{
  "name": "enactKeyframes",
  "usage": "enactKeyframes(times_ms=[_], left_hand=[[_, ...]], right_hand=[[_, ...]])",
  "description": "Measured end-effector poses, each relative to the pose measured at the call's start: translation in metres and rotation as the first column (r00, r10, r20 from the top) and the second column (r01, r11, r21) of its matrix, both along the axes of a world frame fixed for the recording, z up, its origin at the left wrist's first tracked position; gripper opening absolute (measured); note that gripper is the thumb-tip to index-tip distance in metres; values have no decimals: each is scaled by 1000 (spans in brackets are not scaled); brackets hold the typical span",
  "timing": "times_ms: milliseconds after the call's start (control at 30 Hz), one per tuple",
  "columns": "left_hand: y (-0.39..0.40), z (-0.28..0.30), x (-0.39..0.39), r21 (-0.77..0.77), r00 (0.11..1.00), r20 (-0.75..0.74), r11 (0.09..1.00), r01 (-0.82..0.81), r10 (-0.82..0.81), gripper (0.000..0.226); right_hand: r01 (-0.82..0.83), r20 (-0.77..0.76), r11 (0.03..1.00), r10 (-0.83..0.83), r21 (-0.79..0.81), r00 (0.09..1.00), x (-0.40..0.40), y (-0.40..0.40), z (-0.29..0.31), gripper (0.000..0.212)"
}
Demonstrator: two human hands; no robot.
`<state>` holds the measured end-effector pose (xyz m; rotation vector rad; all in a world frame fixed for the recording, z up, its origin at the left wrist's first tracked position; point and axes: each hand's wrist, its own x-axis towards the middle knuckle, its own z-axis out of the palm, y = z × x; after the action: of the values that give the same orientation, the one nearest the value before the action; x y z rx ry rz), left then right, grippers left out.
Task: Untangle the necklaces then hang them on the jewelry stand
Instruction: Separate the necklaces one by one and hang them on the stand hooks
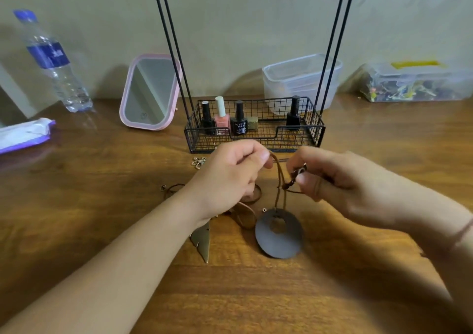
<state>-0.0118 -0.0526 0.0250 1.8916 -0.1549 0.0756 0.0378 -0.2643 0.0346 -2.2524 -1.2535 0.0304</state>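
Both hands pinching the brown cord (pixel 279 180) mid-desk: left hand (pixel 230 177) at top, right hand (pixel 332 180) on clasp end, oval pendant (pixel 279 233) resting on desk (pixel 102 205).

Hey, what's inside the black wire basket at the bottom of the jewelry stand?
The wire basket holds three black nail polish bottles, one pink nail polish bottle and a small gold cube. The hands cover its lower front edge, so anything there is hidden.

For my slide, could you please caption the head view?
Both hands, left and right, pinch a brown cord necklace with an oval pendant before the wire jewelry stand.
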Motion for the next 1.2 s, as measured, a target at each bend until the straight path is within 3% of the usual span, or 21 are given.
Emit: enactKeyframes(times_ms=[133, 300, 467, 567, 700, 833, 967, 1200], left_hand=[[0, 2, -1, -151, 997, 10, 986, -72, 74, 26], [4, 3, -3, -252, 992, 80, 965, -79, 102, 24], [7, 9, -5, -377, 990, 137, 926, 21, 33, 23], [11, 13, -6, -437, 983, 178, 890, 128, -54, 24], [19, 14, -7, -394, 958, 218, 881, 262, -188, 27], [28, 18, -8, -378, 951, 241, 883, 277, -196, 40], [36, 23, -11, -314, 951, 245, 913, 260, -187, 29], [47, 29, -17, -241, 897, 223, 870, 430, -381, 34]], right_hand=[[-64, 83, 993, 73, -104, 994, -10, 17, -8, 19], [-139, 97, 988, 146, -73, 985, -13, 25, -14, 27], [-152, 211, 988, 140, 37, 967, -21, 27, -9, 22], [-160, 282, 987, 160, -25, 946, -22, 29, -9, 20], [-130, 319, 988, 151, -86, 936, -18, 23, -5, 27], [-76, 276, 991, 106, -114, 955, -10, 14, -1, 26], [-94, 81, 958, 120, -269, 989, 0, 6, -3, 23], [-142, -241, 977, 101, -161, 965, 14, -14, 4, 15]])
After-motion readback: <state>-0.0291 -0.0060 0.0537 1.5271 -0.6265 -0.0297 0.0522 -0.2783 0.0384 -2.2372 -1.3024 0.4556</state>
